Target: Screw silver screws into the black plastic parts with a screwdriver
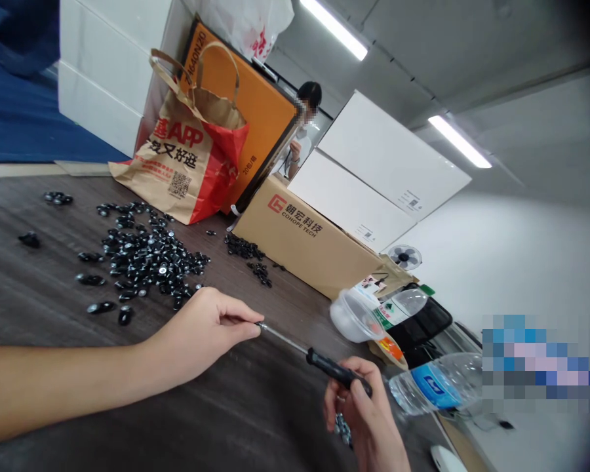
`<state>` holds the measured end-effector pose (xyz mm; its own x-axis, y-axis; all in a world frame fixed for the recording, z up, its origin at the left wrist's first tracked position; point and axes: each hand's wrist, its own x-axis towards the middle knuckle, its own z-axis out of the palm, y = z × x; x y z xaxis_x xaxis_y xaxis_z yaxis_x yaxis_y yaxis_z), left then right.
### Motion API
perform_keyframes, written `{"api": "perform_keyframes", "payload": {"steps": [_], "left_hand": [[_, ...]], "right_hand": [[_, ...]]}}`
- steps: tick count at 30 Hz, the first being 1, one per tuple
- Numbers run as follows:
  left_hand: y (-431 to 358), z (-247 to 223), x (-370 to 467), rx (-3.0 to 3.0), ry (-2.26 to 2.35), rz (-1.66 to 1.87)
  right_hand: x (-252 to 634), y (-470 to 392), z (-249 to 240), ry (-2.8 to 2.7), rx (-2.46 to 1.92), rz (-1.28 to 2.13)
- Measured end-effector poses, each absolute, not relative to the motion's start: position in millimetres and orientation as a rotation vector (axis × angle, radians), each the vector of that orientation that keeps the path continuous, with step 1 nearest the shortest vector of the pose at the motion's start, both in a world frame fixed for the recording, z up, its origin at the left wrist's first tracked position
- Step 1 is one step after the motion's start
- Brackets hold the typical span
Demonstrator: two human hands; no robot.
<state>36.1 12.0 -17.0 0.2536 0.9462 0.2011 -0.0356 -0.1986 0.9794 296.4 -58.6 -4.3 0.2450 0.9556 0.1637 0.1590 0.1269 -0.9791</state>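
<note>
My right hand (pixel 366 410) is closed round the black handle of a screwdriver (pixel 337 372). Its metal shaft points up and left towards my left hand (pixel 211 328). Between thumb and forefinger, that hand pinches a small dark part at the screwdriver's tip; most of the part is hidden by the fingers. Left of my hands lies a large heap of small black parts (pixel 147 252) with shiny metal ends, several of them loose around it. Partly behind my right hand is a pile of small silvery pieces (pixel 343 429), too small to make out.
Behind the heap stand a paper bag (pixel 187 151), an orange box (pixel 255 118) and a cardboard box (pixel 305 229). A smaller black pile (pixel 243 248) lies beside them. At right are a plastic tub (pixel 356 318) and a water bottle (pixel 435 383). A person (pixel 299 141) is behind the boxes.
</note>
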Motion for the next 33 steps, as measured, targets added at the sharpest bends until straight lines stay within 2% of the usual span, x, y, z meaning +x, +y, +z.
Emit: {"api": "perform_keyframes", "payload": {"steps": [6,12,19,23,28,33], "left_hand": [[11.9,-16.3,35.6,1.497,0.893,1.176],[14.0,-15.6,34.9,1.433,0.894,1.171],[13.7,-13.6,34.9,1.453,0.898,1.189],[14.7,-14.0,34.9,1.454,0.898,1.187],[11.5,-13.6,34.4,1.532,0.917,1.185],[10.6,-12.8,34.0,1.636,0.919,1.211]], "right_hand": [[299.3,-60.5,-1.0,-1.225,-1.48,0.816],[296.9,-59.2,-1.8,-1.206,-1.348,0.896],[299.6,-58.7,-6.0,-1.217,-1.394,0.985],[301.1,-58.0,-4.9,-1.216,-1.312,0.968],[301.2,-58.9,-4.1,-1.257,-1.447,0.826],[296.5,-61.0,-1.4,-1.196,-1.334,0.829]]}}
